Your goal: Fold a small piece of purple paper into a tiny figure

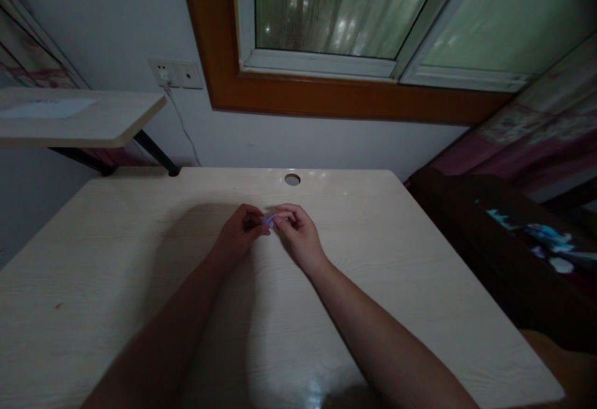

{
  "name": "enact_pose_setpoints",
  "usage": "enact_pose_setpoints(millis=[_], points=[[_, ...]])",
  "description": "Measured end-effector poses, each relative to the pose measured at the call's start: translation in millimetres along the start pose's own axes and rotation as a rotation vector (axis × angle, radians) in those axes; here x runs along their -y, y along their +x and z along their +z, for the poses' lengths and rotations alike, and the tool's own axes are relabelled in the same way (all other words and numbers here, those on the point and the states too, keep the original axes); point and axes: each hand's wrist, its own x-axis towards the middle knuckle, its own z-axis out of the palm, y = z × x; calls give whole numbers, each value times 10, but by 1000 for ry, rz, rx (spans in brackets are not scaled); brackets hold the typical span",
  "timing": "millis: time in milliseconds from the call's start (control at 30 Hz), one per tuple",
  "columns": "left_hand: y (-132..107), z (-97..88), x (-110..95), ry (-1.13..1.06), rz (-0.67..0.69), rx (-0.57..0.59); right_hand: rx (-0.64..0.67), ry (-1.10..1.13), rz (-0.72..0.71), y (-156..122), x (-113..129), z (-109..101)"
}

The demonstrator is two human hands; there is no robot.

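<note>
A small purple piece of folded paper point(269, 220) is pinched between my two hands, over the middle of the pale wooden desk point(382, 260). My left hand point(240, 232) grips its left side between thumb and fingers. On the other side, my right hand point(298, 232) holds it with the thumb and fingertips. Much of the piece is covered by my fingers, so its full shape cannot be made out.
Beyond my hands, a round cable hole point(292, 179) opens near the desk's back edge. A raised shelf point(84, 129) on black legs stands at the left. A socket with a white cable point(184, 126) is on the wall. Right of the desk sits a dark piece of furniture point(471, 229) with blue items.
</note>
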Motion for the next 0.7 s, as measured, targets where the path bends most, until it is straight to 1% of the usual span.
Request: enact_pose_setpoints(millis=[200,300,500,700], points=[[4,-5,-20,69,-3,-11,6,36,32,5,-2,17],[2,-3,-33,62,-14,-27,23,41,31,8,-13,22],[-8,0,-48,65,-16,-28,16,31,26,11,-7,25],[-3,-6,-33,42,-23,-24,22,84,37,19,17,19]])
